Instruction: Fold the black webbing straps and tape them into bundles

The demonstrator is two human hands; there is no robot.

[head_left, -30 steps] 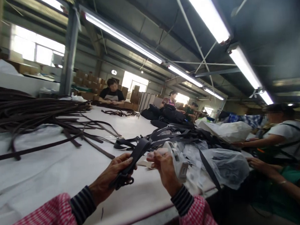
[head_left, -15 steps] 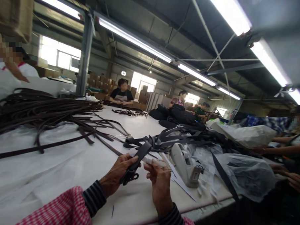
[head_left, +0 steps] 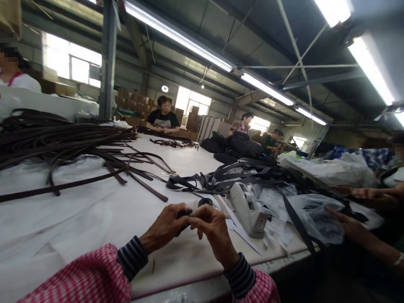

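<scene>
My left hand [head_left: 167, 224] is closed around a black webbing strap [head_left: 182, 213], which looks folded into a short bundle. Against it, my right hand [head_left: 214, 227] has its fingertips pinched, with a thin white translucent strip [head_left: 192, 205] showing between the hands. Just beyond my right knuckles a dark curved loop [head_left: 205, 201] shows, seemingly part of the same strap. The strap's black hook is hidden by my fingers. Both hands hover over the white tabletop, near its front edge.
A grey tape dispenser [head_left: 246, 212] stands right of my hands, beside paper strips and clear plastic bags [head_left: 320, 218]. Black straps [head_left: 230, 175] heap behind it. Brown straps [head_left: 64, 144] pile at left. A co-worker's arm [head_left: 363, 236] reaches in from the right; other people work farther back.
My hands have come together, and the strap that stretched away from my left hand is now gathered between them. The hook has gone out of sight. The co-worker's arm at right has reached forward.
</scene>
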